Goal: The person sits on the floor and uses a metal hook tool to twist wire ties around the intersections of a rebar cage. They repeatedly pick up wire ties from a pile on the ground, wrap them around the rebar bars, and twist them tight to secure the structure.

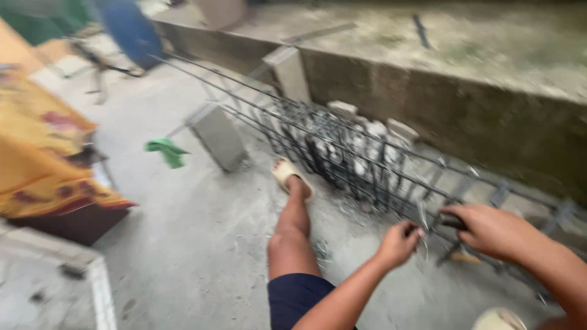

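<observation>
Right hand [489, 231] grip clenched on a dark tool handle [455, 223] at the rebar cage [342, 153]; left hand [398, 243] pinching thin wire at the same bar (blurred, wire barely visible). Cage lying across grey blocks [215, 135] on the concrete floor [183, 232]. Risk: loose wire ends pricking fingers, tool slipping off the tie. No packages, labels or signs visible.

Outdoor building yard: steel rebar cage [342, 153] on concrete blocks [217, 135].
</observation>
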